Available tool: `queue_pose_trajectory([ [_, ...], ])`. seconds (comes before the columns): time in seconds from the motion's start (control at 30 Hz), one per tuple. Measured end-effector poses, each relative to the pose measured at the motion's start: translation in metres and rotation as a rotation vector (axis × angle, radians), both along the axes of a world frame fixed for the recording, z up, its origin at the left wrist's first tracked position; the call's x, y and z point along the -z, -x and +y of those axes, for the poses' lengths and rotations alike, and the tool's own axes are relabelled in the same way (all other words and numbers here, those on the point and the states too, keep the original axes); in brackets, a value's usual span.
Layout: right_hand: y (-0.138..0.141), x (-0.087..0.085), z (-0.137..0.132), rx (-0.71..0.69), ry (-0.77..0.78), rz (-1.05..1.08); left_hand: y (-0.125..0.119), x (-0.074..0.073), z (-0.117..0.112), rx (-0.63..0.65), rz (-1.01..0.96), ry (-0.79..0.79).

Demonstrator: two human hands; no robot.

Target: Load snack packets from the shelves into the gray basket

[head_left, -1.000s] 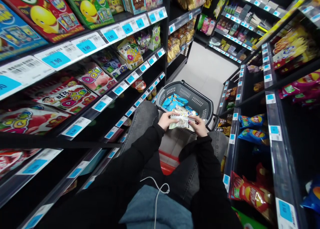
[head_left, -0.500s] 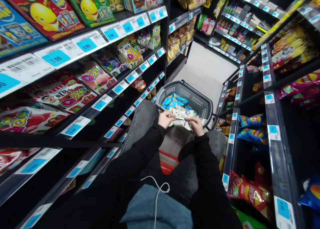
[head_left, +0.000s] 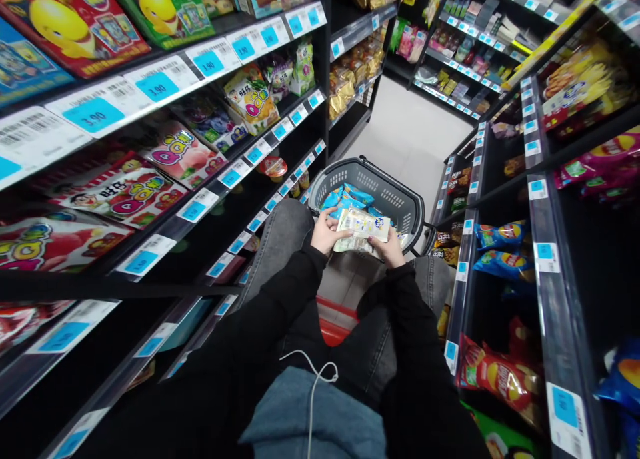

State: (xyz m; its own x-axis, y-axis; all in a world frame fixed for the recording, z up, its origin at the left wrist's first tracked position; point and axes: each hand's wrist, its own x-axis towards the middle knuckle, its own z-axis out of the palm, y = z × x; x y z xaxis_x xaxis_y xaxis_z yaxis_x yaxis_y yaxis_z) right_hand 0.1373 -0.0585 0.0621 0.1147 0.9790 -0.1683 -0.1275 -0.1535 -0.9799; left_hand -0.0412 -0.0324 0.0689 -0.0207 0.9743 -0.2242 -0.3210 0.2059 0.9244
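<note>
Over the near side of the grey basket (head_left: pixel 395 195), we hold a pale cream packet (head_left: pixel 356 224) in both hands, its printed face turned up toward us. Half a second ago we pinched it along a crease, and it looked folded; now its front lies flatter and shows more of its print. Our left hand (head_left: pixel 325 232) has shifted too: the thumb presses on the front while the fingers spread along the left end. Our right hand (head_left: pixel 390 247) grips the lower right, thumb on the face, fingers at the end. The blue packets (head_left: pixel 345 197) behind it stay in the basket, and our view has moved only slightly.

On the packet we make out a round blue mark near the right end, but the small lettering is too fine to read. To our left, the upper price labels (head_left: pixel 94 115) read 3.90; several on the lower shelf end in .50, the first digit unclear. Below, a red-and-white gummy bag (head_left: pixel 123 193) carries 旺仔 and QQ, as does a yellow-orange pouch (head_left: pixel 254 102). To our right, a red bag (head_left: pixel 503 375) bears lettering blurred beyond reading.
</note>
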Motion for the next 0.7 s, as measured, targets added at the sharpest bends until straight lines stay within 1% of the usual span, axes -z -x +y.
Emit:
queue_pose_trajectory([
  [0.07, 0.002, 0.001, 0.000, -0.072, 0.053, 0.092, -0.001, -0.001, -0.001, 0.108, -0.118, 0.089],
  [0.13, 0.005, 0.003, 0.000, -0.076, 0.100, 0.157, -0.003, 0.001, -0.002, 0.192, -0.172, 0.168],
  [0.2, 0.006, 0.007, 0.002, -0.064, 0.121, 0.169, -0.005, 0.004, -0.002, 0.187, -0.168, 0.200],
  [0.27, 0.002, 0.011, 0.006, -0.060, 0.114, 0.124, -0.007, 0.007, -0.001, 0.122, -0.156, 0.205],
  [0.3, -0.004, 0.013, 0.008, -0.033, 0.099, 0.073, -0.006, 0.008, 0.000, 0.100, -0.156, 0.211],
  [0.33, -0.013, 0.015, 0.010, 0.026, 0.086, -0.007, -0.005, 0.008, 0.001, 0.084, -0.158, 0.220],
  [0.37, -0.024, 0.016, 0.013, 0.113, 0.088, -0.121, -0.002, 0.007, 0.002, 0.069, -0.158, 0.232],
  [0.4, -0.038, 0.016, 0.015, 0.211, 0.122, -0.278, 0.001, 0.006, 0.004, 0.057, -0.155, 0.247],
  [0.43, -0.054, 0.016, 0.017, 0.311, 0.180, -0.453, 0.005, 0.005, 0.006, 0.049, -0.147, 0.265],
  [0.47, -0.069, 0.017, 0.019, 0.382, 0.267, -0.634, 0.009, 0.004, 0.007, 0.049, -0.134, 0.284],
  [0.5, -0.083, 0.017, 0.021, 0.422, 0.360, -0.779, 0.012, 0.003, 0.008, 0.058, -0.113, 0.306],
  [0.53, -0.094, 0.018, 0.022, 0.437, 0.434, -0.872, 0.013, 0.002, 0.008, 0.085, -0.086, 0.332],
  [0.6, -0.106, 0.024, 0.026, 0.424, 0.517, -0.941, 0.012, 0.001, 0.006, 0.208, -0.020, 0.372],
  [0.63, -0.106, 0.028, 0.028, 0.406, 0.532, -0.945, 0.009, 0.001, 0.004, 0.284, 0.022, 0.379],
  [0.7, -0.097, 0.039, 0.031, 0.356, 0.566, -0.977, 0.002, 0.002, -0.001, 0.407, 0.126, 0.356],
])
